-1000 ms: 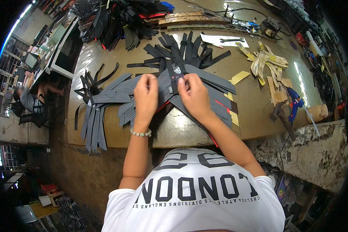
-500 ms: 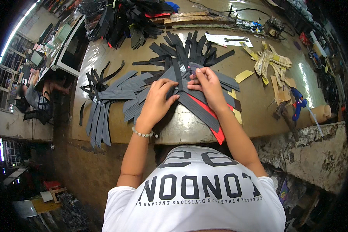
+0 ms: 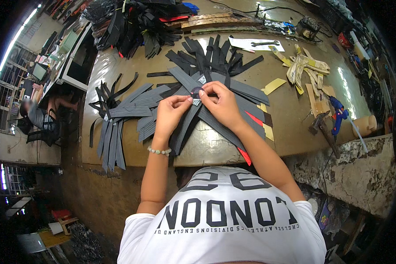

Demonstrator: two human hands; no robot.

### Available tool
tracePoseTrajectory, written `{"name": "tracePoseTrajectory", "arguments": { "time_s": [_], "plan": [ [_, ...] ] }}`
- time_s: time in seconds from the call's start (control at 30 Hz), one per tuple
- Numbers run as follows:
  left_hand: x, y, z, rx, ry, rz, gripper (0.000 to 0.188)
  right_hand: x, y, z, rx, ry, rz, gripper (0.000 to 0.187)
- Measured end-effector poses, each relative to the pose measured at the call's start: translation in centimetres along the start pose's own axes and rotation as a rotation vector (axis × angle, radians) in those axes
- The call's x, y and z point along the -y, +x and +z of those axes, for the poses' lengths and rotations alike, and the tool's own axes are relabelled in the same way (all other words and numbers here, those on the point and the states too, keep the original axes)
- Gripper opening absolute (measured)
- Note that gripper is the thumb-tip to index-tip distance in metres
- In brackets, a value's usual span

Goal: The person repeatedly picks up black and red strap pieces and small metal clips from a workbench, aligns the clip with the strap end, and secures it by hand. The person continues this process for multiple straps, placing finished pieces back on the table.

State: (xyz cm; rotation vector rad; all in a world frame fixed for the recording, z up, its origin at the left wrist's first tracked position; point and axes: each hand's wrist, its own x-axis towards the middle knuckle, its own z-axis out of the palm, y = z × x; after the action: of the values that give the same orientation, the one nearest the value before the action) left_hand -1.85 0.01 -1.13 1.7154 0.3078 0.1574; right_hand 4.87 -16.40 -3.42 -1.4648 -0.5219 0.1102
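On the table in front of me, grey striped fabric strips [image 3: 185,134] lie crossed and fanned out, with pale labels showing near their crossing. My right hand [image 3: 221,104] pinches a small dark purplish ring [image 3: 197,92], which looks like a roll of tape, over that crossing. Close by on its left, my left hand [image 3: 171,115] has thumb and fingertips pressed together at the ring's edge; what they grip is too small to make out. Red strips [image 3: 245,156] show from under the grey ones.
More grey strips [image 3: 111,145] lie at left, black strips [image 3: 215,55] beyond. A dark heap [image 3: 141,26] stands far back. At right are a wrench [image 3: 265,43] on paper, yellow gloves [image 3: 306,66], a hammer [image 3: 323,130] and a blue glue gun [image 3: 338,115]. A person [image 3: 37,110] sits far left.
My right hand has brought the ring left and nearer to me, beside my left hand. My left fingers have closed into a pinch. Some grey strips have swung round to the left.
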Motion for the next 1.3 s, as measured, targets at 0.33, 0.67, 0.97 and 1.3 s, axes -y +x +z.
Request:
{"name": "tracePoseTrajectory", "arguments": {
  "time_s": [0.33, 0.67, 0.97, 1.3],
  "plan": [
    [1.0, 0.0, -0.2, -0.144, 0.122, 0.057, 0.022, 0.0, -0.3, 1.1, -0.049, -0.192, -0.146, 0.015],
    [0.6, -0.3, 0.3, -0.145, 0.346, 0.103, 0.023, 0.3, -0.5, 1.2, -0.048, -0.297, -0.141, 0.016],
    [-2.4, -2.2, 0.4, -0.154, 0.589, 0.292, 0.020, 0.1, 0.3, -0.3, -0.082, 0.240, 0.133, 0.017],
    [-6.0, 0.8, 0.2, 0.343, 0.898, 0.561, 0.040, -1.3, 1.1, -4.0, -0.154, 1.169, 0.426, 0.017]
  ]
}}
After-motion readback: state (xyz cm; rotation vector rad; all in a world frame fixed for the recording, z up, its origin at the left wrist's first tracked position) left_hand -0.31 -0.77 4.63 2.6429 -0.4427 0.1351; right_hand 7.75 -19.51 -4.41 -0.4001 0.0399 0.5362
